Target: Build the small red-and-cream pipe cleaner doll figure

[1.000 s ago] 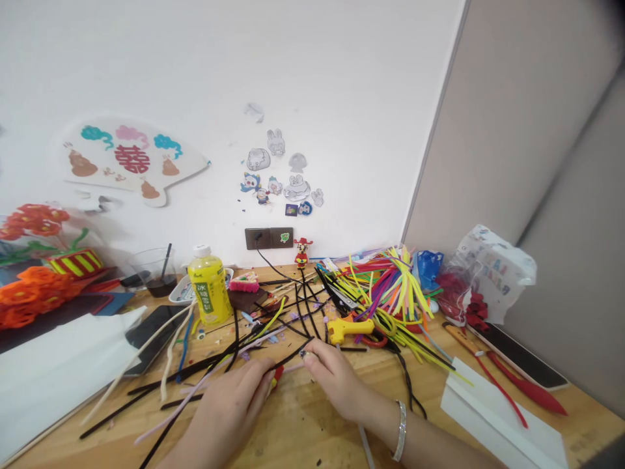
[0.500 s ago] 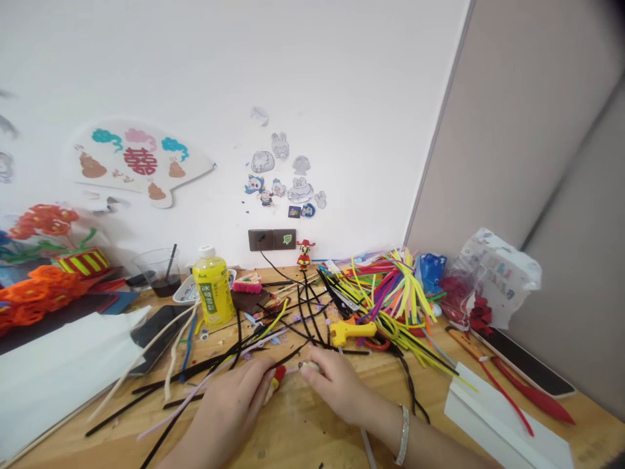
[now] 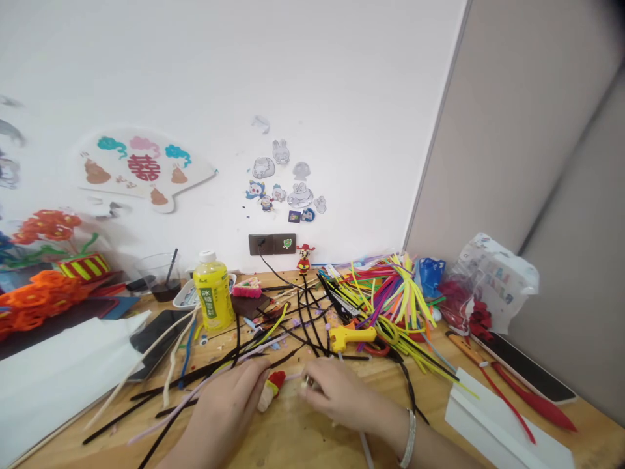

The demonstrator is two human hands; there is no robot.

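So I've got this little red, yellow and cream piece (image 3: 272, 391) at my left hand (image 3: 227, 394), low in the middle of the desk (image 3: 293, 443). My left grip is nearly closed, fingers together, and looks to have the piece by its side; thumb's hidden. Right hand (image 3: 342, 391) is curled tight around a small pale-and-dark bit (image 3: 311, 383), mostly covered, so no clue what it is.

Progress-wise, I'd say partway: the colours on the piece are already together, but the bit in my right hand sits apart from it. Loose black strips (image 3: 307, 319) lie just beyond.

Desk is a mess: yellow glue gun (image 3: 351, 335), scissors (image 3: 344, 303), a heap of coloured pipe cleaners (image 3: 390, 293), yellow drink bottle (image 3: 213, 296), white paper (image 3: 63, 371) on the left. A small red-hatted figurine (image 3: 303, 259) stands at the back, below a white wall (image 3: 342, 98) with cartoon cutouts (image 3: 299, 194) and a dark socket panel (image 3: 272, 244).
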